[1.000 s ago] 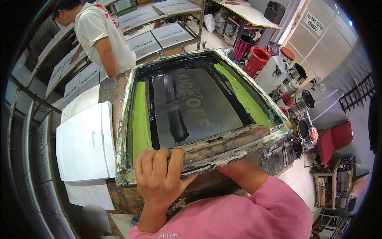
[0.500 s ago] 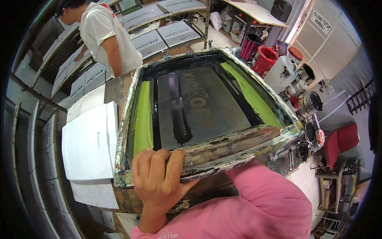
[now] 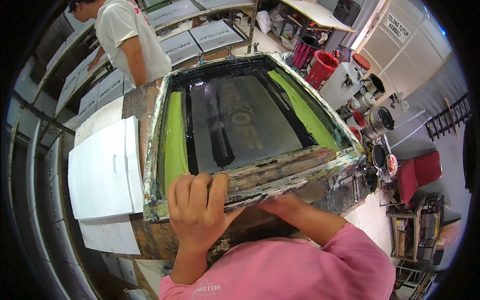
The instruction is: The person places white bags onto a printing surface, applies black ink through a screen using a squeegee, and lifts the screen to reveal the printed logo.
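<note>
A screen-printing frame (image 3: 300, 172) with a paint-crusted wooden rim fills the middle of the view, its dark mesh bordered by two green strips. My left hand (image 3: 197, 210) grips the near rail of the frame, fingers over its top edge. My right hand (image 3: 280, 204) reaches under the same rail, mostly hidden by the frame, so its grip cannot be seen. A wooden squeegee bar (image 3: 280, 167) lies inside the frame along the near rail, smeared with black ink.
A stack of white sheets (image 3: 102, 172) lies left of the frame. Another person in a white shirt (image 3: 130, 37) stands at the far left by racks of printed sheets. Red buckets (image 3: 320, 62) and ink tins (image 3: 377, 120) crowd the right side.
The frame's near rail has come slightly closer and lower in view; my left hand keeps its grip, and the other person has shifted a little left.
</note>
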A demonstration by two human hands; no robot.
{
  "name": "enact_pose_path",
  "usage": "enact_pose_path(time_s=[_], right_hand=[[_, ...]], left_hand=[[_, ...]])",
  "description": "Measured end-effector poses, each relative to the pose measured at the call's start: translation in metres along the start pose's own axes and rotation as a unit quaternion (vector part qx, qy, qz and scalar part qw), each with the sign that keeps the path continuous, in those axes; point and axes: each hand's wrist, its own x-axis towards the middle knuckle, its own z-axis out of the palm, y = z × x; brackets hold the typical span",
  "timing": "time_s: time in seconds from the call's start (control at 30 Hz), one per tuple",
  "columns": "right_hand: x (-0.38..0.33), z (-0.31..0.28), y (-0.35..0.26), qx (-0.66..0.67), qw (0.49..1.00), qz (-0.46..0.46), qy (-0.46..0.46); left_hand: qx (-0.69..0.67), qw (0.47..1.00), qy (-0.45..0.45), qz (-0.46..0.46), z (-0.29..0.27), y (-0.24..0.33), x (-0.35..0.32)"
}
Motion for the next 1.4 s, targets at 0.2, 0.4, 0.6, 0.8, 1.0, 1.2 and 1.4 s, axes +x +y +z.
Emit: enact_pose_path(time_s=[0.2, 0.4, 0.6, 0.8, 1.0, 1.2, 1.4], right_hand=[[0.0, -0.008, -0.001, 0.154, 0.987, -0.018, -0.036], [0.021, 0.001, 0.027, 0.153, 0.985, -0.047, -0.063], [0.051, -0.027, 0.047, 0.13, 0.99, -0.041, 0.04], [0.112, -0.064, 0.055, 0.108, 0.985, -0.055, 0.127], [0.171, -0.085, 0.053, 0.097, 0.977, -0.072, 0.174], [0.202, -0.102, 0.049, 0.096, 0.971, -0.081, 0.202], [0.142, -0.098, 0.05, 0.1, 0.977, -0.045, 0.184]], left_hand=[[0.009, 1.0, -0.005, 0.016, 0.002, -0.006, -0.003], [0.002, 1.0, -0.01, 0.01, -0.002, -0.003, 0.001], [0.01, 1.0, -0.005, 0.01, -0.001, -0.003, -0.001], [0.002, 1.0, -0.018, 0.013, 0.001, -0.005, 0.0], [0.007, 1.0, -0.013, -0.002, -0.008, -0.001, 0.011], [0.018, 1.0, -0.021, -0.01, -0.017, -0.001, 0.024], [0.004, 1.0, -0.024, -0.011, -0.014, 0.003, 0.011]])
